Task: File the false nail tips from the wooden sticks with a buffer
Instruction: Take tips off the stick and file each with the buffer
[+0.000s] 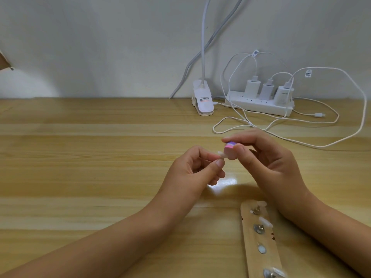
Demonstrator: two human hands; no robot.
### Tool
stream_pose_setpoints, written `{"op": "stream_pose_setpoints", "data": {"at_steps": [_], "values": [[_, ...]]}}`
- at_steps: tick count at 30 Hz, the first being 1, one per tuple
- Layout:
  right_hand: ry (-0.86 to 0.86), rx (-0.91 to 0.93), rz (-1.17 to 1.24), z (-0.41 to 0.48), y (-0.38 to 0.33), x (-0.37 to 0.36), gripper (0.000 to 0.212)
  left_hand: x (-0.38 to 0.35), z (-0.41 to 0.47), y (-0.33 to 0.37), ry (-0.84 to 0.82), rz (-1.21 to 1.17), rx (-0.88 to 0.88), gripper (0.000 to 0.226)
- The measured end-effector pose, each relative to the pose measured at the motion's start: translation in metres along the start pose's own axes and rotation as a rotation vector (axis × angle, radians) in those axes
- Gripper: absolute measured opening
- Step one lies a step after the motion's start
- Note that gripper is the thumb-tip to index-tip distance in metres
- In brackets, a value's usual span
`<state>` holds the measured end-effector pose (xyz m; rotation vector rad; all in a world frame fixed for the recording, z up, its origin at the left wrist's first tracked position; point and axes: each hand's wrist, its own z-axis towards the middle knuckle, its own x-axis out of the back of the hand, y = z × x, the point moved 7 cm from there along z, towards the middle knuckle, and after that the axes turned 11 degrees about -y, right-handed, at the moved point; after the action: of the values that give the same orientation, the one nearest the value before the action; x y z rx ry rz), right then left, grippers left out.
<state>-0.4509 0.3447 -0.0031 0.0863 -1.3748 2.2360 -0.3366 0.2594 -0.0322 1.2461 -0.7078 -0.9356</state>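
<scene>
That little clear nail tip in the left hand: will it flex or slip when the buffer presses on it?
The nail tip looks thin and translucent, so it probably flexes. Only the left hand's fingertips pinch it, so it may slip or pivot. It seems very light; the buffer in the right hand could flick it away.
</scene>
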Motion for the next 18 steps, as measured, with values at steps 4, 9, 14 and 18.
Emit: {"op": "stream_pose_setpoints", "data": {"at_steps": [4,9,14,18], "values": [[-0.015,-0.052,0.041,0.0003,0.0035,-0.0007,0.016,-0.0001,0.0002,0.0001,-0.001,-0.001,-0.002,0.024],[-0.018,-0.065,0.052,0.0004,0.0034,-0.0010,0.018,0.0009,0.0003,-0.0009,0.006,-0.004,0.004,0.015],[0.003,-0.035,0.042,-0.0003,-0.0008,0.0005,0.017,0.0018,0.0005,-0.0013,0.014,-0.015,0.005,0.016],[0.014,-0.032,0.013,-0.0001,-0.0008,-0.0001,0.019,0.0009,0.0004,-0.0010,0.012,-0.020,0.000,0.012]]}}
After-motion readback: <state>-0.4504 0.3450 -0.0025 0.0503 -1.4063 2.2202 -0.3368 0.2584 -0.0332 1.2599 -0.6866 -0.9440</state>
